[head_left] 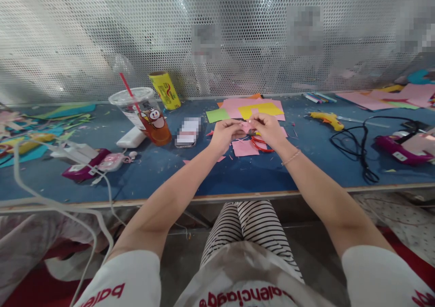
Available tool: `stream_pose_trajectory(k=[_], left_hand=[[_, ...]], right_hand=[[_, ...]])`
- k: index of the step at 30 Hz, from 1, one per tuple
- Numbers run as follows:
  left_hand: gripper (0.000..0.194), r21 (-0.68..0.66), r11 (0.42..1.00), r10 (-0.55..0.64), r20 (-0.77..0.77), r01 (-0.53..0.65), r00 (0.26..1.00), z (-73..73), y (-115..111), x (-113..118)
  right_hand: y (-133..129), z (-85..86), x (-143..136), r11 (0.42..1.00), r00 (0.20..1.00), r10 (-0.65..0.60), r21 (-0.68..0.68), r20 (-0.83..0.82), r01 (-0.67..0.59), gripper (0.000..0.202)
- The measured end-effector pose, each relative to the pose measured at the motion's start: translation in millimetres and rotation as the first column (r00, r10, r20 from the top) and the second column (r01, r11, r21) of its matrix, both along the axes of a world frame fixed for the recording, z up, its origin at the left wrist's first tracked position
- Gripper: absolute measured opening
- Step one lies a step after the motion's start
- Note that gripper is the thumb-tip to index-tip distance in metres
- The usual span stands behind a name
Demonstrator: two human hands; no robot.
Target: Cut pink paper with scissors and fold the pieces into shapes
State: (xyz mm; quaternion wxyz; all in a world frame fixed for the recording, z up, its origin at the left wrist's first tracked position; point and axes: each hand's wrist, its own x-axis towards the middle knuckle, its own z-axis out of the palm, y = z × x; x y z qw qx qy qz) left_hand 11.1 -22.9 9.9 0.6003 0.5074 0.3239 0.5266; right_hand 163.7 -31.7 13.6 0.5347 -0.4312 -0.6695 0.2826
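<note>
A small pink paper piece [246,126] is pinched between both hands above the blue table. My left hand [224,134] holds its left side, fingers closed. On its right side, my right hand [267,128] grips it between thumb and fingers. Just below lies a square pink paper [245,148]. Red-handled scissors [263,146] rest beside that square, partly hidden under my right hand. Behind the hands are stacked pink sheets [234,106], with a yellow sheet [260,110] and a green sheet [217,115] on them.
On the blue table [163,171] stand a drink cup [154,123] with a red straw and a yellow roll [165,90]. A phone [188,132] lies left of my hands. Rightward are a yellow glue gun [326,120], black cable [362,150] and purple power strip [403,150].
</note>
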Motion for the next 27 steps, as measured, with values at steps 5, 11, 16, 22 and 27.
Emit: stream_pose_trajectory(k=[5,11,16,22,27], left_hand=[[0.007,-0.094,0.996,0.007,0.04,-0.003,0.999,3.4,3,-3],[0.02,-0.013,0.999,-0.051,-0.069,0.051,0.996,3.2,0,-2],[0.022,0.049,0.998,-0.04,-0.172,0.049,0.984,1.6,-3,0],[0.015,0.063,0.996,-0.05,-0.193,0.063,0.98,0.0,1,-2],[0.013,0.101,0.993,-0.04,-0.239,0.066,0.97,-5.2,7,-3]], right_hand=[[0,0.4,0,1.0,1.0,-0.025,-0.013,-0.005,0.025,0.011],[3,-2.9,0,0.998,0.996,-0.029,0.056,0.08,0.025,0.013],[6,-8.5,0,0.998,0.997,-0.004,0.059,0.078,-0.001,0.015],[8,-11.4,1,0.999,0.995,-0.012,0.039,0.094,0.008,0.015],[7,-9.9,2,0.998,0.99,-0.008,0.068,0.142,-0.002,0.012]])
